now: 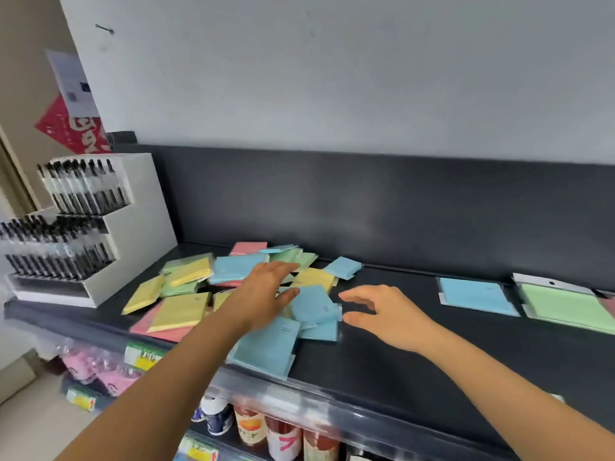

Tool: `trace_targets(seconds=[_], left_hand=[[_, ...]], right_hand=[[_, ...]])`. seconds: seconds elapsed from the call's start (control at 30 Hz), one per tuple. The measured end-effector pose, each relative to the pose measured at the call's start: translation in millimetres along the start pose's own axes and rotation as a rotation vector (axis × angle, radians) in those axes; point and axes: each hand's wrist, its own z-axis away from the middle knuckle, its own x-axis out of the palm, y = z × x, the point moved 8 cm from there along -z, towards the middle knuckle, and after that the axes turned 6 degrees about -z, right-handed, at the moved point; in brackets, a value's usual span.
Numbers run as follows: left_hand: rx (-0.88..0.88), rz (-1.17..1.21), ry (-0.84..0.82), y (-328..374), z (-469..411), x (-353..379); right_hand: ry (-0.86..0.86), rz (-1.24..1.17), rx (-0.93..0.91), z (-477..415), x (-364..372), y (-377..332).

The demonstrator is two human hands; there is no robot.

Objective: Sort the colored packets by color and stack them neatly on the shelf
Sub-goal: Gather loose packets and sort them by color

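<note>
Dark grey flat shelf (432, 347) with a white stepped display stand of black pens (100, 234) at its left end. Just right of the stand: a loose, messy pile of flat square colored packets (186, 294) in clear wrap, overlapping at all angles. Mixed colours:
- yellow ones (181, 311) nearest the stand
- pale green (179, 289) among them
- pink (249, 248) at the back and under the front yellows
- light blue (266, 347) on the side of the pile away from the stand, one hanging over the shelf's front lip

Well right of the stand, apart from the pile, a tidy light blue stack (476, 296) lies flat. A pale green stack (565, 306) sits just beyond it.

Left hand (266, 294) is over the middle of the pile, fingers straight, holding nothing; contact with the packets unclear. Right hand (382, 314) is on the pile's side away from the stand, fingers and thumb spread, empty, fingertips just beside a blue packet (316, 307).
</note>
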Motion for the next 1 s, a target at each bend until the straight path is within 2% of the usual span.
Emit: trace_targets(seconds=[0.17, 0.3, 0.43, 0.53, 0.63, 0.77, 0.9, 1.0], left_hand=[[0.003, -0.092, -0.013, -85.7, -4.8, -16.1], [0.018, -0.159, -0.052, -140.0, -16.0, -16.9], [0.042, -0.294, -0.198, -162.7, -32.4, 0.9], [0.045, -0.343, -0.312, -170.8, -38.5, 17.0], [0.061, -0.346, -0.267, -172.9, -44.6, 20.4], [0.092, -0.41, -0.274, -170.1, -46.7, 20.1], [0.089, -0.447, -0.25, -171.7, -44.7, 11.6], [0.088, -0.394, -0.151, -169.0, -48.1, 0.5]], right_hand=[[-0.014, 0.05, 0.075, -52.9, 52.3, -37.6], [0.04, 0.124, 0.126, -86.3, 74.3, -58.1], [0.171, 0.238, 0.3, -95.4, 71.3, -53.3], [0.089, 0.356, 0.486, -93.6, 73.5, -43.3], [-0.053, 0.437, 0.564, -93.4, 80.5, -39.3], [-0.1, 0.429, 0.58, -94.3, 88.7, -35.7], [-0.107, 0.453, 0.597, -98.5, 92.8, -35.3], [-0.023, 0.46, 0.622, -99.3, 84.2, -35.7]])
